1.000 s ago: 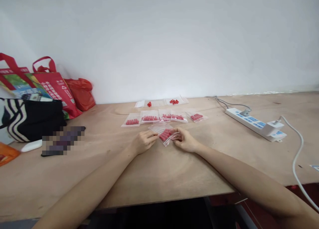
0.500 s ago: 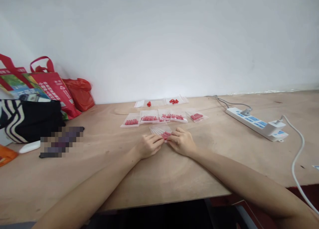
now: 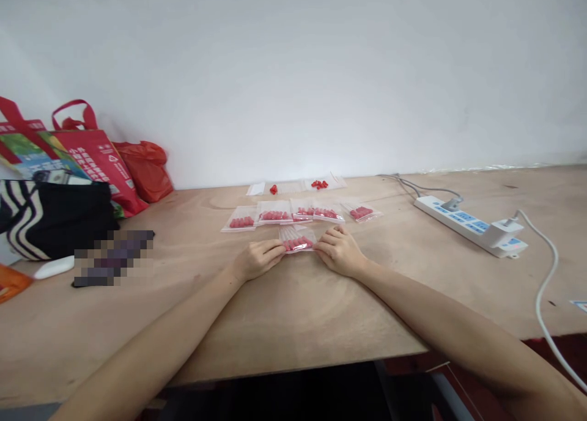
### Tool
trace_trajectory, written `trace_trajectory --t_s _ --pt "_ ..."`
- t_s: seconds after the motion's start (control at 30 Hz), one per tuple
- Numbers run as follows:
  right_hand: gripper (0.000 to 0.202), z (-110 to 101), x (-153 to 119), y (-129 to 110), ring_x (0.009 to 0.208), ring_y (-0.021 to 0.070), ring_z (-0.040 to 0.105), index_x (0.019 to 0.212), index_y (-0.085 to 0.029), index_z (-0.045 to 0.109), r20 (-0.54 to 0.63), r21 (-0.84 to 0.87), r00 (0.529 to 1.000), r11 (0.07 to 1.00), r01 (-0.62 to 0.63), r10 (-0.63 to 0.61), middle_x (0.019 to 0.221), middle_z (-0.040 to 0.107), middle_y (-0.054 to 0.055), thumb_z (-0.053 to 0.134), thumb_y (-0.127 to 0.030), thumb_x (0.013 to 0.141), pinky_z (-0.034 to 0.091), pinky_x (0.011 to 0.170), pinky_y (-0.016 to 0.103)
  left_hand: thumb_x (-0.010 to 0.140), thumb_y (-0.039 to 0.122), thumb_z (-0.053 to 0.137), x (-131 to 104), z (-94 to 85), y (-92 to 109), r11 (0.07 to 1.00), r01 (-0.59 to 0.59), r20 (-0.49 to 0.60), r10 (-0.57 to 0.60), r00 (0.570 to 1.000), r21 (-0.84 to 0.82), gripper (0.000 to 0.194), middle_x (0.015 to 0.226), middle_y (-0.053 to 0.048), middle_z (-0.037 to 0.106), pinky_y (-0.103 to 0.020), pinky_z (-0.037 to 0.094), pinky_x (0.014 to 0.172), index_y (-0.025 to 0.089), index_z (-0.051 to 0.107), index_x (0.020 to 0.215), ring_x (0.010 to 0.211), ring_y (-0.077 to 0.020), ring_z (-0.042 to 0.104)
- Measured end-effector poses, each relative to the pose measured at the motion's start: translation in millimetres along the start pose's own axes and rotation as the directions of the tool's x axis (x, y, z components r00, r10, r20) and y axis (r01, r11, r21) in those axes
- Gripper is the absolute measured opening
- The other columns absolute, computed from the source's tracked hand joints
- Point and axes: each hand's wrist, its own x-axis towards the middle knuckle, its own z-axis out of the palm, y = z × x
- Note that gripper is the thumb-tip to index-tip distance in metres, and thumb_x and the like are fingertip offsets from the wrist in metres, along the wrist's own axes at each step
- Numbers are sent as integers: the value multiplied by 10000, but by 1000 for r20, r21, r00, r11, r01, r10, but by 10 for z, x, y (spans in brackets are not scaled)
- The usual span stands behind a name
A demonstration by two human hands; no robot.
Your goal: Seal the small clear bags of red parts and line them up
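A small clear zip bag (image 3: pixel 298 240) holding several red pieces lies flat on the wooden table (image 3: pixel 293 311). My left hand (image 3: pixel 257 259) pinches its left edge and my right hand (image 3: pixel 338 250) pinches its right edge. Just beyond it lies a row of several similar filled bags (image 3: pixel 300 214). Farther back, near the wall, are flat empty bags (image 3: pixel 293 188) with a few loose red pieces (image 3: pixel 320 184) on them.
A white power strip (image 3: pixel 470 226) with cables lies at the right. At the left stand red shopping bags (image 3: pixel 87 158), a black-and-white striped bag (image 3: pixel 50 219), a white oblong object (image 3: pixel 54 267) and a blurred dark item (image 3: pixel 112 257). The table's front edge runs below my forearms.
The bag was tilted and held up between my hands; now it lies flat and level on the table, with my hands spread apart to its two ends.
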Motion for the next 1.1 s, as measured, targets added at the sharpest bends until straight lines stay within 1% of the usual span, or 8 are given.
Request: trace_trajectory --t_s 0.1,0.27,0.4,0.47,0.63,0.8,0.97,1.1 --pt "258 -5 3 2 703 143 431 713 -180 608 -9 -6 1000 1000 4 -4 650 554 30 397 -203 860 263 676 297 804 185 479 -47 -4 1 1000 -30 -43 30 999 3 113 814 -15 659 -184 515 608 188 587 838 699 -96 625" --pt "261 -22 17 -8 686 141 420 688 -179 596 -5 -33 1000 999 23 -23 632 541 26 390 -175 849 251 687 308 833 199 432 -62 -4 5 999 -21 21 20 1000 43 168 803 -19 665 -185 517 588 195 596 866 699 -98 630" --pt "248 -26 19 -15 681 137 419 667 -179 590 5 -56 999 998 40 -40 632 546 18 401 -140 824 240 702 319 829 183 440 -49 -3 9 997 -42 -18 43 999 70 161 760 -13 670 -188 510 558 184 601 829 655 -99 630" --pt "246 -22 14 -10 685 136 424 668 -182 594 2 -56 999 998 37 -37 637 555 15 407 -142 824 238 705 321 826 182 445 -46 -2 9 999 -16 -25 17 1000 50 157 760 -13 669 -186 508 565 184 601 824 662 -98 630" --pt "247 -1 -10 37 685 134 441 709 -197 614 -38 -16 999 999 -37 37 648 579 14 420 -223 859 248 694 304 837 218 434 -44 -4 8 994 102 21 -101 995 -33 172 769 -12 664 -186 510 620 186 602 814 707 -97 628" --pt "223 20 -24 59 693 140 452 702 -192 605 -38 -9 997 997 -74 74 648 582 13 443 -232 849 248 696 302 838 213 430 -18 -16 21 992 115 17 -115 993 -46 172 737 -8 663 -188 502 612 174 590 788 695 -96 626" --pt "219 19 -14 40 681 135 448 672 -178 582 -19 -14 998 998 -63 63 635 570 12 433 -179 833 245 699 307 836 189 417 -2 -31 28 988 130 50 -126 991 -81 170 731 -9 654 -190 484 591 171 577 780 686 -95 616" --pt "198 2 -7 32 675 133 449 671 -173 573 -30 -3 998 999 -49 49 628 566 7 439 -159 815 244 700 312 820 171 439 0 -32 32 989 118 25 -116 993 -93 140 729 -10 647 -193 481 587 169 572 777 679 -98 611"
